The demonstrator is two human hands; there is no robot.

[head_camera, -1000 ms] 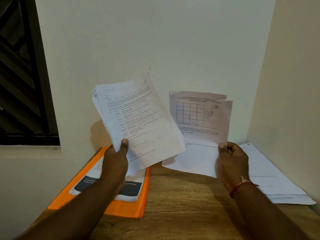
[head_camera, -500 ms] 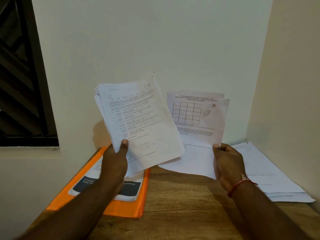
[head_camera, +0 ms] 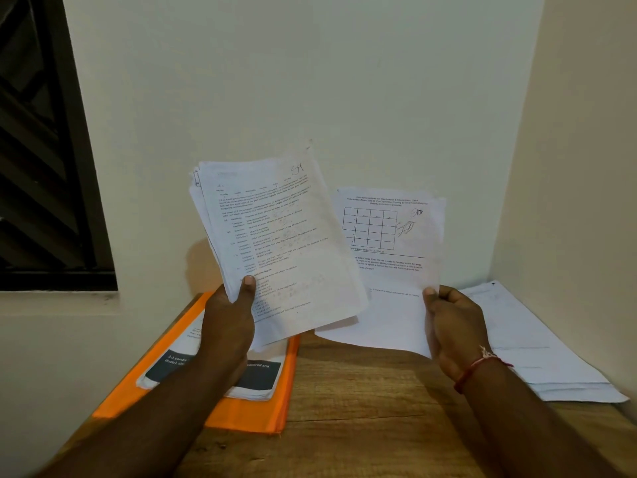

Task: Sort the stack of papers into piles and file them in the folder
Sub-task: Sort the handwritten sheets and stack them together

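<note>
Right hand point(head_camera: 451, 322) pinches loose sheet point(head_camera: 389, 270) at lower right edge, thumb on front; sheet upright, long axis vertical, above table point(head_camera: 362, 391); left hand point(head_camera: 227, 319) grips unsorted stack point(head_camera: 275, 243) at bottom edge, thumb across front, top leaning left. White pile point(head_camera: 537, 339) lies flat just right of and below right hand, so right hand nearer; printed pile point(head_camera: 213, 374) on orange folder point(head_camera: 248, 412) under left arm. Writing: sheet shows grid, header appears to read "Quantitative Aptitude and Data Analysis"; stack corner scrawl unclear; "2-3" on printed pile's dark band.
</note>
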